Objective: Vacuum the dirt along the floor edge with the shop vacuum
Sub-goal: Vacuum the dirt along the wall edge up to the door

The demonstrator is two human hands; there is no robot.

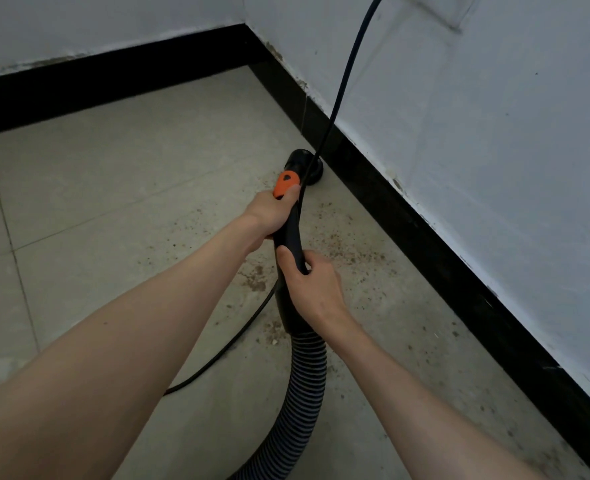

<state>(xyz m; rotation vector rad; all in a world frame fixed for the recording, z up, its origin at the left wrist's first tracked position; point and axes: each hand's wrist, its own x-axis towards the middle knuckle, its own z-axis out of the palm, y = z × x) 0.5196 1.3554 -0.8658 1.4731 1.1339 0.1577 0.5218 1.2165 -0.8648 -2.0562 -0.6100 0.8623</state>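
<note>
Ribbed hose (pixel 304 386) and black cord (pixel 347 71) run off frame — vacuum body unseen

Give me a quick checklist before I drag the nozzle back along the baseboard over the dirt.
1. Grip: ok. Left hand holds the wand by its orange part, right hand grips lower, near the hose.
2. Nozzle at the edge: ok, on the floor beside the baseboard.
3. Dirt left to clear: not ok, specks lie scattered along the baseboard, nearer you than the nozzle.
4. Cord: not ok, it crosses over the nozzle and wand, then trails across the floor under the wand.
5. Hose free: ok in view, no kinks.
6. Suction on: cannot tell.
</note>
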